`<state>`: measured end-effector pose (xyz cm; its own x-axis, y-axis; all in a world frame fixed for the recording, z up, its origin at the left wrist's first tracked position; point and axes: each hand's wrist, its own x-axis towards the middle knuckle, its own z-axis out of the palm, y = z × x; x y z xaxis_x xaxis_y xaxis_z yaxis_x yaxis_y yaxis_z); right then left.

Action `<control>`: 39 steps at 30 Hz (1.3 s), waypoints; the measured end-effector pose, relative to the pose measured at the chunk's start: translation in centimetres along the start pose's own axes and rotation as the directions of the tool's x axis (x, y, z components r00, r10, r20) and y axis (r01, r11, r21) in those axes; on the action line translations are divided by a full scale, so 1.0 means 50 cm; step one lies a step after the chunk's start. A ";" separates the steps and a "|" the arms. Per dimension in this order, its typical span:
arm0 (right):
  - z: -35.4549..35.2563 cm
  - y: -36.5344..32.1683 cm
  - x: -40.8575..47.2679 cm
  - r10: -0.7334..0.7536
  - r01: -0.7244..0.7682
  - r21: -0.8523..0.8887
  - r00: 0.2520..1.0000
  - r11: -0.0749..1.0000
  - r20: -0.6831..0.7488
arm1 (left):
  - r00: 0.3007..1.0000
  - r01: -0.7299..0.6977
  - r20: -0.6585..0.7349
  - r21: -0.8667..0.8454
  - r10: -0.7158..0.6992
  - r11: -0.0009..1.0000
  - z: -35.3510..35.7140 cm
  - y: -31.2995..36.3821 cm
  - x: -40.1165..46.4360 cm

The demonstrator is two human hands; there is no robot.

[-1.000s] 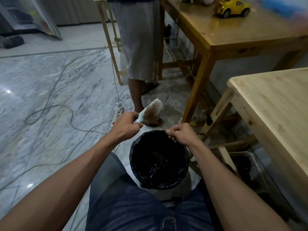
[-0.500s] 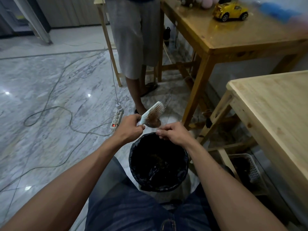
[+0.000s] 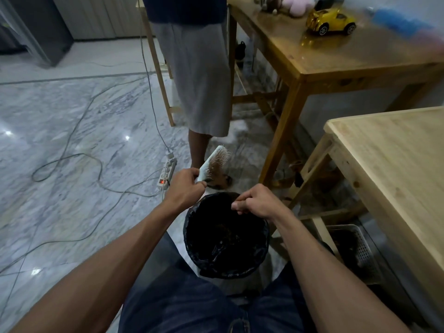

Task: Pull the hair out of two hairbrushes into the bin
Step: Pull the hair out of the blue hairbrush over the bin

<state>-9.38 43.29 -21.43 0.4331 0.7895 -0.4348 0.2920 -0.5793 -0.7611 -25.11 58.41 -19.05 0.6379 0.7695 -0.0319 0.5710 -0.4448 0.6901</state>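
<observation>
bin (image 3: 192, 239): black-lined, dark clumps inside, contents unclear | left hand (image 3: 186, 189): clasps hairbrush (image 3: 215, 163) handle | right hand (image 3: 255, 203): fingers pinched over bin, contents of pinch not discernible

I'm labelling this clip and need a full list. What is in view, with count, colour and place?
hairbrush: 1, white, brownish hair in its bristles, above the bin's far rim
bin: 1, black liner, on the floor between the knees
tables: 2, wooden, right side
toy car: 1, yellow, on the far table
soft toys: pink and brown, count unclear, far table
power strip: 1, white, floor, cables trailing
basket: 1, pale, under the near table
standing person: 1, grey shorts, behind the bin
left hand: grips the hairbrush handle
right hand: fingers pinched over the bin
</observation>
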 end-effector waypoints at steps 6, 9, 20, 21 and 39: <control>-0.014 -0.023 0.003 -0.020 0.025 -0.039 0.993 0.999 0.120 | 0.995 -0.094 0.040 0.077 0.091 0.993 0.014 -0.001 -0.011; -0.023 -0.033 0.003 -0.035 0.016 0.273 0.997 0.962 0.064 | 0.988 -0.130 0.099 0.097 0.120 0.987 0.023 -0.005 -0.018; 0.001 -0.017 0.015 -0.032 0.051 0.193 0.994 0.980 -0.100 | 0.990 -0.060 0.138 0.180 0.035 0.982 0.032 0.013 -0.016; 0.003 -0.014 0.014 -0.029 0.046 0.200 0.996 0.979 -0.087 | 0.990 -0.048 0.136 0.181 0.024 0.982 0.032 0.011 -0.017; -0.040 0.002 -0.007 -0.029 0.018 0.139 0.997 0.990 0.073 | 0.994 0.025 0.108 0.084 -0.034 0.996 0.020 0.026 -0.016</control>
<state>-7.81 42.56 -20.38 0.3612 0.8185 -0.4468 0.1784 -0.5309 -0.8284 -24.36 56.77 -18.86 0.6704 0.7299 -0.1331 0.6280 -0.4627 0.6258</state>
